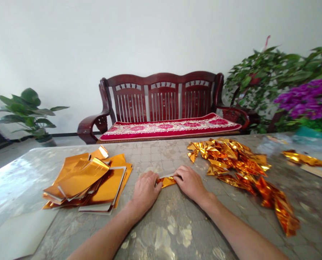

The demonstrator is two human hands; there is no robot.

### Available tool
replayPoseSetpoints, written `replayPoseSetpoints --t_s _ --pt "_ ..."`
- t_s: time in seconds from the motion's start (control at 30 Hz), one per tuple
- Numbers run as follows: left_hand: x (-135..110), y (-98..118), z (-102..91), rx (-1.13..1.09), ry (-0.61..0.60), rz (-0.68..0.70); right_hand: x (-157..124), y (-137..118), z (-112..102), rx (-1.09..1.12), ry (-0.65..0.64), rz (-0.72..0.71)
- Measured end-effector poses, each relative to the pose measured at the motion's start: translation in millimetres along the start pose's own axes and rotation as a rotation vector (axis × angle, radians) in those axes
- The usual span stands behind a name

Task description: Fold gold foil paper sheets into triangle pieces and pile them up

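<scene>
Between my two hands a sheet of gold foil paper [168,181] lies on the table, its near edge rolled or folded over and a pale strip of its back showing behind. My left hand [147,186] grips its left end, thumb and fingers closed. At the right end my right hand [189,182] pinches the paper the same way. Left of my hands sits a loose stack of flat gold foil sheets [101,187] with pale backs. To the right lies a heap of folded gold foil pieces [231,155], trailing toward the near right.
A patterned cover spreads over the table [161,231]. A pale sheet [20,231] rests at the near left, and clear plastic [274,143] at the right. Beyond the table stand a dark red wooden bench [163,97], a potted plant [31,112] and purple flowers [309,97].
</scene>
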State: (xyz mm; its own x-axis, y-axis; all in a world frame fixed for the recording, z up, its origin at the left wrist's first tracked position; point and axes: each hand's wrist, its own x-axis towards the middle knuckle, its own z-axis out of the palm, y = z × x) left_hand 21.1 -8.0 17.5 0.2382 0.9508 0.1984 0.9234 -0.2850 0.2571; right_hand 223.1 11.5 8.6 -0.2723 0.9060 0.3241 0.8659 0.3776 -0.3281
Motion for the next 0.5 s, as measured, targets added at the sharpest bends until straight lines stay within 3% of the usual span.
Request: replayPoseSetpoints --t_s 0.5 --pt "2.8 -1.1 -0.2 0.066 -0.007 -0.063 -0.4 -1.0 0.1 -0.022 -0.002 0.008"
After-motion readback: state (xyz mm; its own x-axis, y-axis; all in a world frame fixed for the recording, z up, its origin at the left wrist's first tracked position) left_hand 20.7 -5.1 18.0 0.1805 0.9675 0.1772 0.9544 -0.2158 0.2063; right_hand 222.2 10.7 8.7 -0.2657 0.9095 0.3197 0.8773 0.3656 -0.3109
